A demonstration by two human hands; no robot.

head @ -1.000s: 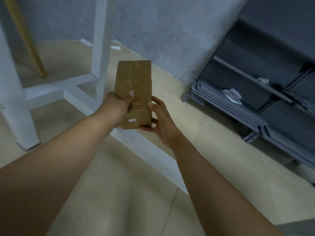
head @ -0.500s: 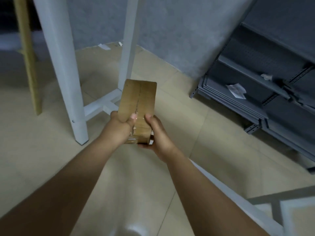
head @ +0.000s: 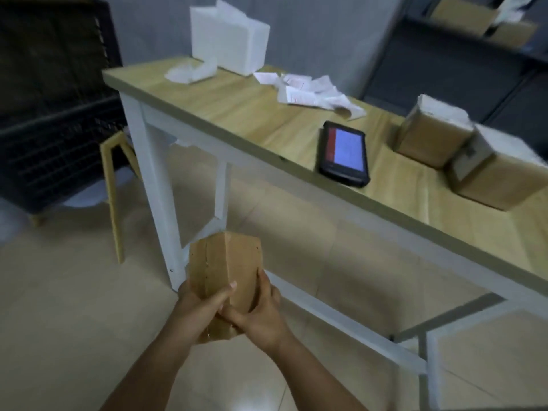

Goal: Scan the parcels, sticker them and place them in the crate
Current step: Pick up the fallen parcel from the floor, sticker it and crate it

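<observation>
I hold the small brown box (head: 225,271) low, in front of the table (head: 237,114). My left hand (head: 195,310) and right hand (head: 261,315) wrap its bottom end. It looks light and stiff, so the sides are good to grip.

Head camera looks down, close over table (head: 237,114) edge.

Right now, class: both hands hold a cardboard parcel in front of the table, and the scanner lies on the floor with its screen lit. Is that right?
Not quite. The head view shows the scanner on the table, screen lit. Both hands do hold the parcel.
</observation>
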